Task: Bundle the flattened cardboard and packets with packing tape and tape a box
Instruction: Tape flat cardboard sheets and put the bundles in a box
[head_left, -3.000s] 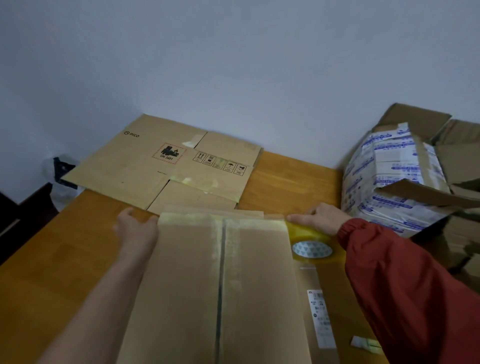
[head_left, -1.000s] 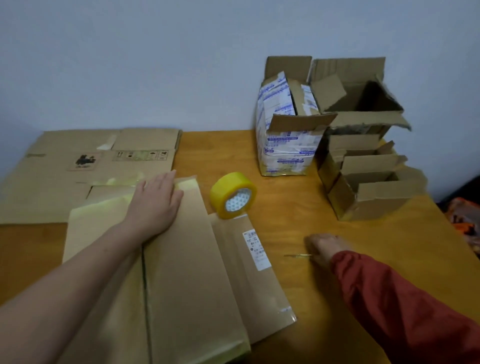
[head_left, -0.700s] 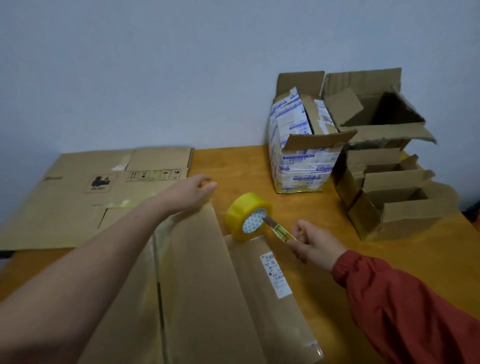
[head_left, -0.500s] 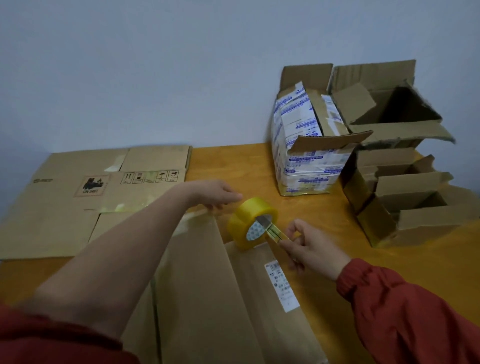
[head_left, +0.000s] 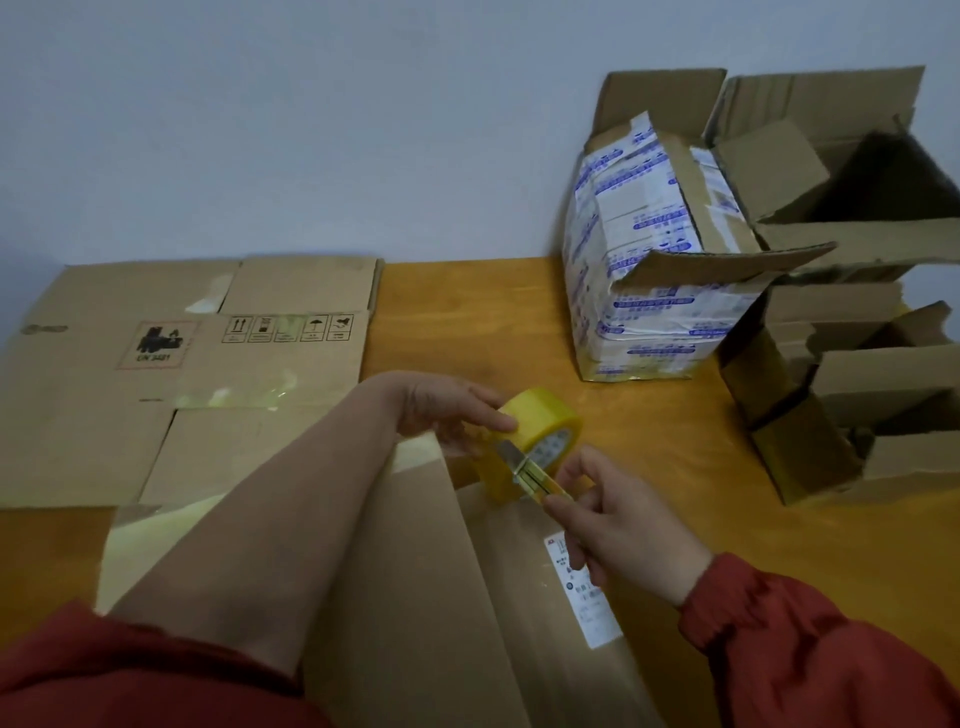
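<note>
A yellow roll of packing tape (head_left: 543, 421) stands on edge at the far end of a flattened cardboard stack (head_left: 395, 587) on the wooden table (head_left: 467, 312). My left hand (head_left: 447, 405) grips the roll from the left, thumb on its top. My right hand (head_left: 618, 525) pinches a small yellow utility knife (head_left: 527, 473), whose blade tip lies against the near face of the roll. A brown packet with a white label (head_left: 582, 587) lies along the right side of the stack, partly under my right hand.
A larger flattened box (head_left: 171, 358) with shipping symbols lies at the back left. A box wrapped in blue-and-white printed tape (head_left: 649, 270) stands at the back right, beside several open cardboard boxes (head_left: 857, 384). A pale wall closes off the table's far edge.
My left hand left the cardboard stack and took hold of the tape roll. My right hand picked the knife off the table and brought its blade up to the roll.
</note>
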